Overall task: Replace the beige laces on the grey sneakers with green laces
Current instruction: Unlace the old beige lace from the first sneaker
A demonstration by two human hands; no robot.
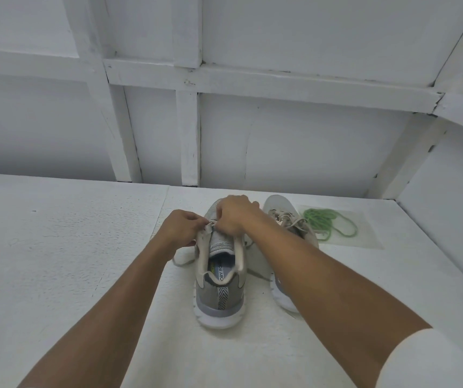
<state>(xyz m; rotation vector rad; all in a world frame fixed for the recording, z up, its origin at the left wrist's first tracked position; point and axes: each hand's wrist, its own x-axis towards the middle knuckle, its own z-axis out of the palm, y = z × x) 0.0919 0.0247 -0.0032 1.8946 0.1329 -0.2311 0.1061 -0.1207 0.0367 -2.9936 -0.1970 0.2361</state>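
Note:
A grey sneaker [219, 292] stands on the white table [57, 261] with its heel toward me. My left hand [181, 228] pinches the beige lace [181, 261] at the shoe's left eyelets. My right hand [234, 217] covers the tongue area, fingers curled on the lace there. A loose end of the lace trails onto the table at the shoe's left. The second grey sneaker [283, 219] lies to the right, partly behind my right forearm, its beige lace still threaded. The green laces [325, 222] lie in a loose heap further right.
A clear plastic sheet [364, 233] lies under the green laces. A white panelled wall [224, 135] rises behind the table, and a side wall closes in at the right.

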